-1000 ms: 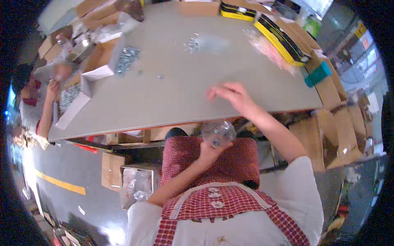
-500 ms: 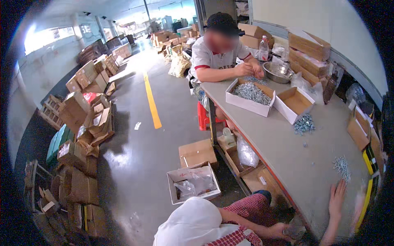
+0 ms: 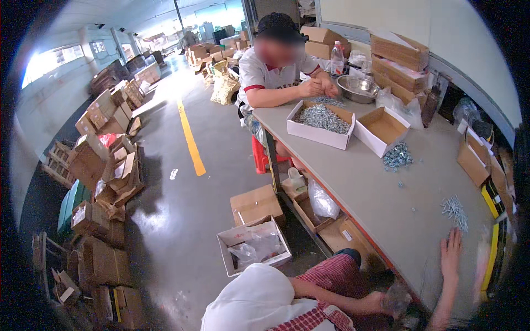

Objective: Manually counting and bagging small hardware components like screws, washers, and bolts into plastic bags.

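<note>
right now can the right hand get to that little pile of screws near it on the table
Probably yes: the right hand lies flat on the table, and the pile of screws sits just beyond its fingers with only bare tabletop between.

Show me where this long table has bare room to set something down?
The table is bare between the screw pile by the open boxes and the right hand. It is crowded at the far end: box of screws, empty box, metal bowl.
</note>
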Tool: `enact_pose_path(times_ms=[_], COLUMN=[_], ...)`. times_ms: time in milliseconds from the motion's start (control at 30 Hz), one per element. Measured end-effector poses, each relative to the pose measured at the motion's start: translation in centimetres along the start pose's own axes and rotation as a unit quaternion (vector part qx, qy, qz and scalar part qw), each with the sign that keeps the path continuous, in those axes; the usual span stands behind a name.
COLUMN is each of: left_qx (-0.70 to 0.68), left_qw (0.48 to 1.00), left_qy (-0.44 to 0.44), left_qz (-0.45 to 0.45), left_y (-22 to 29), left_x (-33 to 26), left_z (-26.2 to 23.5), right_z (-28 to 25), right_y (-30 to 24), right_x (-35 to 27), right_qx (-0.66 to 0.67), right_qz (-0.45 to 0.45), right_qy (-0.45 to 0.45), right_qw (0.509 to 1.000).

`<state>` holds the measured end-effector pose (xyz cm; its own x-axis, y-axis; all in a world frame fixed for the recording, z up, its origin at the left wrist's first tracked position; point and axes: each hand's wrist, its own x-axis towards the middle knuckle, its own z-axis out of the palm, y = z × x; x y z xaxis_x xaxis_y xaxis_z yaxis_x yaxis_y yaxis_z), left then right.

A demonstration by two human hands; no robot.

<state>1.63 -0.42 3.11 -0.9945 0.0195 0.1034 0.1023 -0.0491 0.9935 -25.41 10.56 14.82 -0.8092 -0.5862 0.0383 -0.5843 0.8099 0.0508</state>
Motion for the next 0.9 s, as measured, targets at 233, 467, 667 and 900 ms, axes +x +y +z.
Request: enact_pose_path(times_ms=[233, 467, 667, 900], left_qx=[0.002, 0.18, 0.014, -0.003], left_qw=[0.999, 0.978, 0.997, 0.998], left_qy=[-0.016, -0.007, 0.036, 0.043], left_qz=[0.039, -0.109, -0.062, -0.039], left_y=[-5.1, -1.8, -3.1, -2.3], left_x=[0.6, 0.7, 0.0, 0.0], left_z=[2.1, -0.2, 0.4, 0.8], right_z=[0.6, -1.3, 4.6, 2.4], right_y=[0.5, -2.2, 5.4, 2.2], right_x=[-5.6, -4.9, -3.8, -3.2], right_qx=[0.073, 0.196, 0.696, 0.355], right_qz=[0.001, -0.024, 0.047, -0.008], right_qy=[0.019, 0.042, 0.214, 0.157], right_qw=[0.997, 0.979, 0.684, 0.922])
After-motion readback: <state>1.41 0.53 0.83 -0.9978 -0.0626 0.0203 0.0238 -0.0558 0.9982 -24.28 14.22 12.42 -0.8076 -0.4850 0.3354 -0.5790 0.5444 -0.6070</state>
